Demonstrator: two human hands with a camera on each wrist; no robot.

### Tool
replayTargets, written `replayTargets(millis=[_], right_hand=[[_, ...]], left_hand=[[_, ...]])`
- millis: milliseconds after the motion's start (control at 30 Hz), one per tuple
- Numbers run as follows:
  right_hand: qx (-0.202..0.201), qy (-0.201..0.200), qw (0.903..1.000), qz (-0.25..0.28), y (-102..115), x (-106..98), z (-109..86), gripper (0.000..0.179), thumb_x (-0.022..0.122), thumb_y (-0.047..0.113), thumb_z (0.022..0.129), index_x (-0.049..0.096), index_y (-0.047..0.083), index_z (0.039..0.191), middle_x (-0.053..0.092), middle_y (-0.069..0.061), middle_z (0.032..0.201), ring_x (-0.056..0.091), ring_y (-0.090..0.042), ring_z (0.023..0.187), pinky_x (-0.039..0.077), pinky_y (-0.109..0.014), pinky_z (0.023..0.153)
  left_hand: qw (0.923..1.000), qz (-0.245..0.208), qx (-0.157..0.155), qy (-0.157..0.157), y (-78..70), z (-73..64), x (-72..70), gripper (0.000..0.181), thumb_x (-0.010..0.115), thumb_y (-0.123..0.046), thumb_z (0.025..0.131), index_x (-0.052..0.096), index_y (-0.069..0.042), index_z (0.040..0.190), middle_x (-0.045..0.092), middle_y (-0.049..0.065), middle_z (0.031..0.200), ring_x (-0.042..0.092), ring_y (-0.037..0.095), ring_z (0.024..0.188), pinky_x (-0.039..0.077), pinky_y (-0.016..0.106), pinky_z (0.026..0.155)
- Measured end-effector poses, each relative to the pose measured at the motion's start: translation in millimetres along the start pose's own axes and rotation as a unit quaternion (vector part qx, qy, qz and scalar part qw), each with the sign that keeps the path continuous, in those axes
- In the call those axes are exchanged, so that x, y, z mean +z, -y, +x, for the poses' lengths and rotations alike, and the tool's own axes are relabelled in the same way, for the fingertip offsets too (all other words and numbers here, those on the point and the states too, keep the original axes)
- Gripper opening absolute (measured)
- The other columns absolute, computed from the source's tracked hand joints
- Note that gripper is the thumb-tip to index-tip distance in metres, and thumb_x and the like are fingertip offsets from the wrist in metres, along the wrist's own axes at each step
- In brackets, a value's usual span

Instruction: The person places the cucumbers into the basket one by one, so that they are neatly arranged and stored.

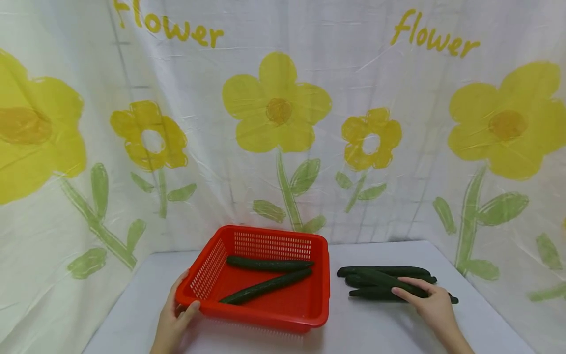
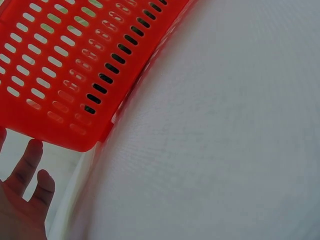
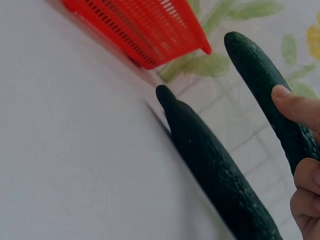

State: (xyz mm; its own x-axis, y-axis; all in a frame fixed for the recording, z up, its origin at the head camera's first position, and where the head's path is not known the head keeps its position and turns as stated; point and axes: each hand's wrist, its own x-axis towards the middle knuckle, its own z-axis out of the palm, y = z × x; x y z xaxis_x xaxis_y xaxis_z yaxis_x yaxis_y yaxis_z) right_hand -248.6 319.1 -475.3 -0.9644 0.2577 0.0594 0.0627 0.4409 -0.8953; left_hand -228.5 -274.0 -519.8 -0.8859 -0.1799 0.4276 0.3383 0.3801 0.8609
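My right hand (image 1: 432,301) pinches a dark green cucumber (image 1: 379,279) between thumb and fingers. In the right wrist view that cucumber (image 3: 257,70) is raised off the table, above another cucumber (image 3: 215,165). Several cucumbers lie together under it, among them one at the back (image 1: 393,270) and one at the front (image 1: 369,294). To the left stands a red plastic basket (image 1: 325,280) with slotted walls, holding two cucumbers, one (image 1: 269,265) near the back wall and one (image 1: 267,286) slanting across the floor. My left hand (image 1: 171,317) grips the basket's near left corner, thumb on the rim.
A white-covered table (image 1: 353,329) carries everything. Behind it hangs a whitish curtain (image 1: 203,147) painted with yellow flowers, close to the table's back edge. The table's right edge slants away past the cucumber pile.
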Motion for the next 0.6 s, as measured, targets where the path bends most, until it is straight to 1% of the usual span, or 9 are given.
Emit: replayTargets(millis=[67, 100, 133, 167, 233, 300, 333, 367, 600], right_hand=[[-0.005, 0.005, 1.0, 0.0, 2, 1, 0.8, 0.067, 0.091, 0.046, 0.082, 0.074, 0.009, 0.135, 0.063, 0.007, 0.086, 0.034, -0.007, 0.051, 0.04, -0.028, 0.05], [-0.01, 0.004, 0.9999, -0.007, 3, 2, 1.6, 0.066, 0.091, 0.048, 0.082, 0.074, 0.011, 0.134, 0.067, 0.006, 0.091, 0.038, -0.002, 0.055, 0.042, -0.025, 0.053], [-0.016, 0.005, 0.9998, -0.011, 5, 4, 3.1, 0.066, 0.09, 0.048, 0.082, 0.074, 0.011, 0.134, 0.071, 0.003, 0.098, 0.037, -0.002, 0.057, 0.042, -0.025, 0.054], [-0.024, 0.005, 0.9996, -0.017, 6, 6, 4.5, 0.065, 0.089, 0.049, 0.083, 0.074, 0.012, 0.134, 0.073, -0.001, 0.111, 0.042, 0.002, 0.063, 0.044, -0.025, 0.057], [-0.039, 0.005, 0.9988, -0.028, 9, 9, 6.9, 0.063, 0.088, 0.051, 0.085, 0.075, 0.014, 0.134, 0.073, -0.008, 0.127, 0.048, 0.011, 0.079, 0.048, -0.02, 0.067], [-0.055, 0.002, 0.9978, -0.038, 12, 12, 8.6, 0.06, 0.087, 0.051, 0.086, 0.076, 0.016, 0.133, 0.069, -0.009, 0.14, 0.047, 0.018, 0.098, 0.049, -0.016, 0.078], [-0.058, 0.001, 0.9977, -0.035, 14, 13, 9.2, 0.059, 0.087, 0.05, 0.086, 0.076, 0.017, 0.133, 0.068, -0.009, 0.141, 0.047, 0.017, 0.1, 0.049, -0.016, 0.079], [-0.062, -0.001, 0.9974, -0.037, 15, 14, 9.7, 0.058, 0.087, 0.051, 0.086, 0.077, 0.017, 0.132, 0.068, -0.008, 0.141, 0.046, 0.019, 0.108, 0.048, -0.015, 0.084], [-0.07, -0.006, 0.9972, -0.025, 31, 24, 14.7, 0.056, 0.089, 0.05, 0.084, 0.078, 0.017, 0.129, 0.071, -0.005, 0.137, 0.05, 0.021, 0.107, 0.046, -0.009, 0.087]], left_hand=[[1.0, 0.002, 0.002, -0.002, 0.4, 0.9, 0.5, 0.074, 0.069, -0.006, 0.1, 0.036, -0.018, 0.166, 0.047, -0.031, 0.142, 0.058, -0.008, 0.112, 0.052, 0.014, 0.084], [1.0, 0.004, 0.002, -0.003, 0.6, 1.4, 0.8, 0.074, 0.068, -0.005, 0.1, 0.036, -0.018, 0.166, 0.047, -0.031, 0.142, 0.058, -0.008, 0.112, 0.052, 0.014, 0.084], [1.0, 0.007, 0.002, -0.003, 1.1, 2.3, -0.1, 0.074, 0.068, -0.006, 0.101, 0.035, -0.018, 0.166, 0.047, -0.03, 0.143, 0.057, -0.008, 0.113, 0.051, 0.014, 0.084], [0.9999, 0.01, 0.002, -0.004, 1.7, 3.2, -0.7, 0.074, 0.068, -0.006, 0.101, 0.035, -0.019, 0.166, 0.047, -0.03, 0.143, 0.057, -0.008, 0.112, 0.051, 0.013, 0.084], [0.9999, 0.015, 0.004, -0.004, 2.5, 5.1, -1.0, 0.074, 0.068, -0.006, 0.101, 0.035, -0.019, 0.166, 0.047, -0.029, 0.144, 0.057, -0.008, 0.112, 0.051, 0.013, 0.085], [0.9999, 0.012, 0.005, -0.003, 2.7, 6.2, -0.3, 0.075, 0.068, -0.006, 0.101, 0.035, -0.019, 0.166, 0.047, -0.029, 0.144, 0.057, -0.007, 0.112, 0.051, 0.014, 0.085], [0.9999, 0.011, 0.005, -0.002, 2.7, 6.4, 0.3, 0.075, 0.069, -0.006, 0.1, 0.035, -0.018, 0.166, 0.046, -0.029, 0.143, 0.057, -0.007, 0.112, 0.051, 0.015, 0.085], [0.9999, 0.01, 0.004, -0.002, 2.6, 6.2, 0.8, 0.074, 0.069, -0.006, 0.1, 0.036, -0.018, 0.166, 0.046, -0.03, 0.143, 0.057, -0.006, 0.111, 0.051, 0.015, 0.084], [1.0, 0.004, -0.008, 0.002, -0.6, 2.3, -0.1, 0.074, 0.068, -0.009, 0.101, 0.035, -0.02, 0.166, 0.048, -0.03, 0.142, 0.06, -0.005, 0.111, 0.053, 0.017, 0.085]])
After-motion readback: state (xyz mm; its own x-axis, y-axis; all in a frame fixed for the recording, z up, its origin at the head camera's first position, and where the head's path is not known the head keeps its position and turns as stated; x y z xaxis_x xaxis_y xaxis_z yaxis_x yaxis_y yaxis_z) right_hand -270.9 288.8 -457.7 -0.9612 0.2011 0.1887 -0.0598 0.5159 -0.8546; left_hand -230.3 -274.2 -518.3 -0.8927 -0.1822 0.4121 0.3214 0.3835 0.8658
